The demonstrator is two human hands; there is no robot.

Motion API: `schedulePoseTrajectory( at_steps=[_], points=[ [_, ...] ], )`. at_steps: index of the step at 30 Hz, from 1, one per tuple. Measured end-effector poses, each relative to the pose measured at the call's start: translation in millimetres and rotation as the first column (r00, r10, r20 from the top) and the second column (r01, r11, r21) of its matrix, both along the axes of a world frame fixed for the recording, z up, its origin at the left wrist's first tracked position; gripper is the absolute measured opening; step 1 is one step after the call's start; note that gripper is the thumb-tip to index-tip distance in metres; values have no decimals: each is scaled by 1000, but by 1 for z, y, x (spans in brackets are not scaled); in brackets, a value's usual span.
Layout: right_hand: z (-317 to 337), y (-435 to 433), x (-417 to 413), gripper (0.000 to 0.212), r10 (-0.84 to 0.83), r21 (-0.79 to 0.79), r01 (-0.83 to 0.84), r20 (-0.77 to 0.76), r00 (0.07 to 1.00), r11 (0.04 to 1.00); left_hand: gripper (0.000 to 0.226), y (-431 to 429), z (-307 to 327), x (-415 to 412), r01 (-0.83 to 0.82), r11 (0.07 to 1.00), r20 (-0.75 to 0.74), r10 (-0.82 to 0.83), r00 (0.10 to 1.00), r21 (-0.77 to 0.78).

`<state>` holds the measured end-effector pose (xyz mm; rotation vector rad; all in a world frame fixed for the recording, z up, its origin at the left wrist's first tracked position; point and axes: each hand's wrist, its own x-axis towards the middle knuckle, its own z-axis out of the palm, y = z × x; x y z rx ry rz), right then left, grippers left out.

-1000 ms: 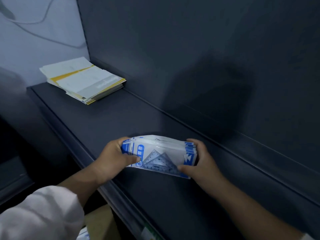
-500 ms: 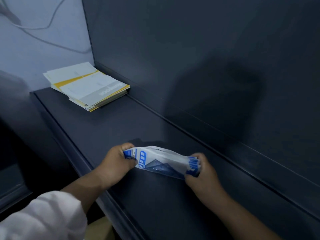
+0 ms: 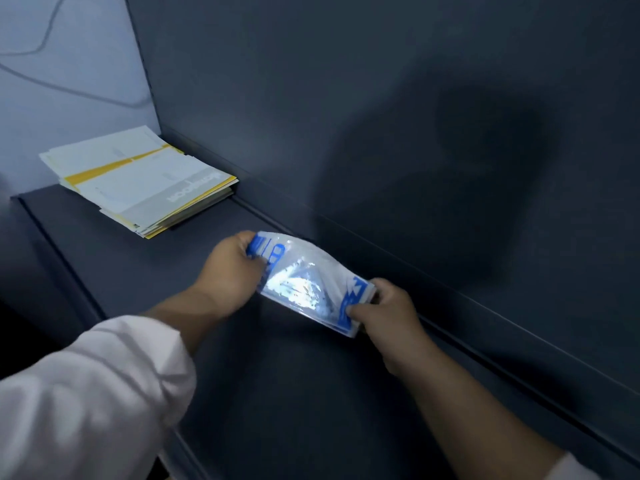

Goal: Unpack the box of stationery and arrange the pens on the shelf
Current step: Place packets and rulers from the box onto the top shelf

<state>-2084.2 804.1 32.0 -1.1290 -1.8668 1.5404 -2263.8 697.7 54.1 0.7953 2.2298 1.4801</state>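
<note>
Together, hands [image 3: 228, 275] [image 3: 389, 315] grip packet [image 3: 304, 284] ends

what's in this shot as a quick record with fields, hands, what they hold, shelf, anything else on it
left hand: grips the left end of the packet bundle
right hand: pinches its right end
packet bundle: blue-and-white plastic, glossy, tilted, near the back of the shelf
shelf: dark, with a dark back panel
also on shelf: paper stack, white and yellow, at far left end
pens: none in view
</note>
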Motion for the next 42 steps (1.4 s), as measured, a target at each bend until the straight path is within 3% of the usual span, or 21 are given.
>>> schedulePoseTrajectory(
  at_steps=[3, 6, 9, 12, 17, 22, 26, 29, 33, 39, 42],
  points=[
    [-5, 12, -15, 22, -94, -93, 90, -35, 995, 992, 19, 22, 11, -6, -42, 990, -241, 8, 971, -136],
    [-10, 18, -21, 24, -121, -62, 121, 10, 993, 991, 65, 31, 4, -1, -68, 956, -454, -72, 888, -285],
    [-9, 19, -21, 21, -53, 24, 51, 91, 994, 998, 76, 33, -16, 19, -49, 916, -605, -222, 765, -399],
    [-6, 22, -17, 17, 0, 93, -16, 177, 984, 996, 89, 33, -40, 34, 21, 840, -567, -384, 729, -542],
    [-6, 32, -11, 5, 24, 2, -24, 148, 989, 1000, 102, 27, -63, 38, 88, 772, -559, -528, 639, -629],
    [-5, 41, -12, 24, 35, 43, -44, 195, 980, 998, 90, 19, -55, 23, 185, 724, -578, -654, 487, -664],
    [-4, 45, -12, 29, 41, 116, -68, 223, 974, 991, 65, 7, -54, 17, 227, 724, -632, -684, 365, -652],
    [-5, 46, -13, 24, 28, 179, -76, 256, 966, 981, 68, 2, -56, 24, 219, 742, -626, -658, 419, -634],
    [0, 40, -12, 26, 24, 321, -159, 388, 922, 933, 91, 2, -62, 31, 186, 728, -562, -642, 522, -659],
    [2, 35, -9, 31, 19, 395, -252, 507, 862, 883, 92, 2, -63, 38, 184, 718, -536, -642, 549, -671],
    [5, 29, -7, 44, -44, 477, -281, 563, 825, 833, 92, -2, -59, 37, 168, 746, -563, -612, 556, -645]
  ],
)
